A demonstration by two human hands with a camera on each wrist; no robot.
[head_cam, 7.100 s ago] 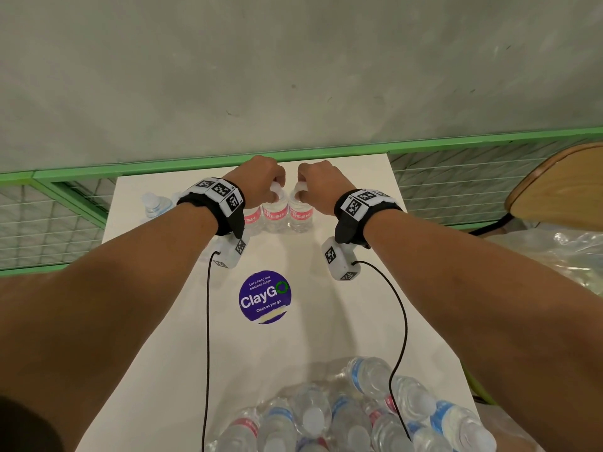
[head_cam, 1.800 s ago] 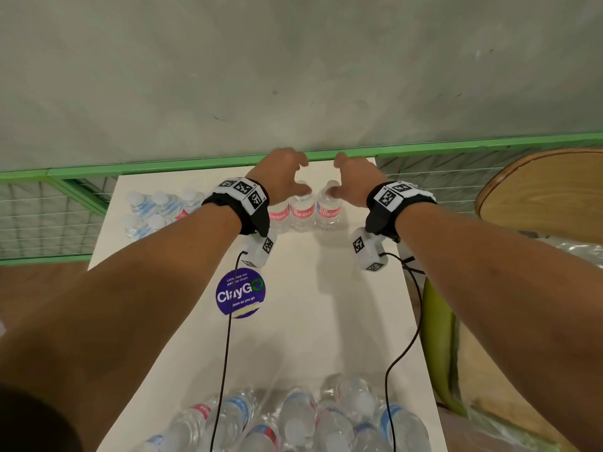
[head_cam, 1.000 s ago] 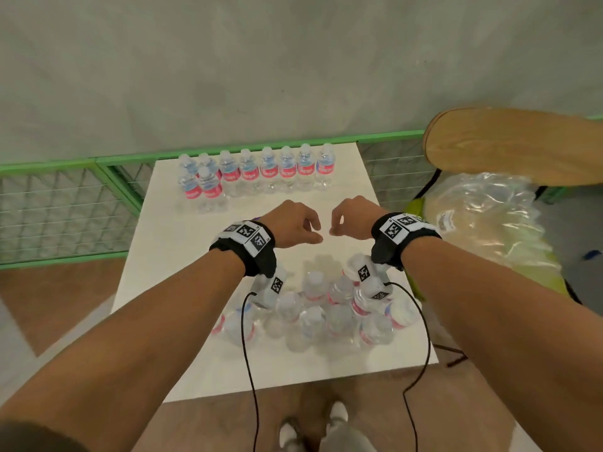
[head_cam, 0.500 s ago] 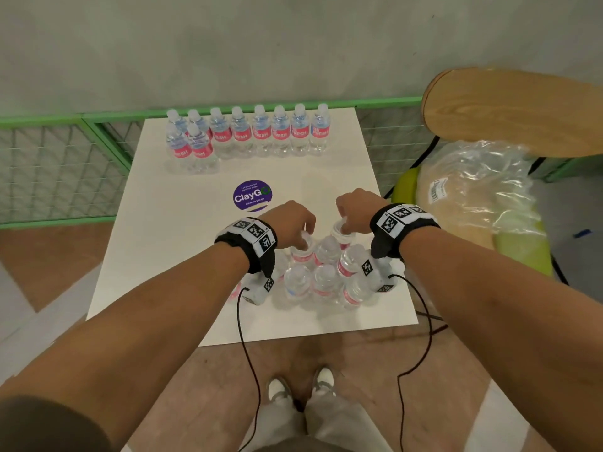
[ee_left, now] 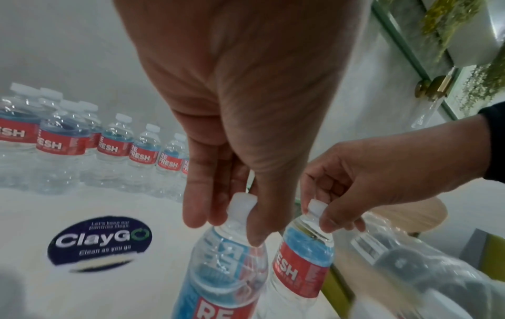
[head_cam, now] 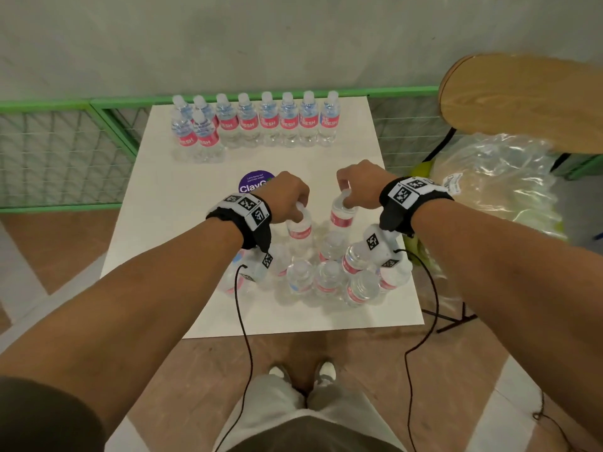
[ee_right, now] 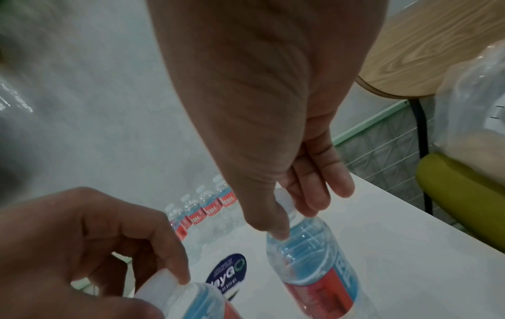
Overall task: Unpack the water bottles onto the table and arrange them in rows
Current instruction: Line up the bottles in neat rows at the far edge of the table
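Each hand — left hand (head_cam: 287,199), right hand (head_cam: 360,185) — pinches one bottle's neck, left bottle (ee_left: 221,265), right bottle (ee_right: 311,256), above the near cluster (head_cam: 326,272), presumably for carrying to the far rows (head_cam: 257,122) on the tabletop (head_cam: 182,197).

black wristbands (head_cam: 243,220) | marker tags | black cables (head_cam: 246,324) | beige trousers (head_cam: 303,419)

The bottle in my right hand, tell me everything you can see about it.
The bottle is small and clear plastic, full of water, with a white screw cap and a red and blue label reading REFRESH in white letters. The right hand pinches it at the cap and neck from above. It looks roughly upright, at the far edge of the loose bottle cluster on the white table. Whether its base rests on the table cannot be told. Beside it, the left hand holds a matching bottle.
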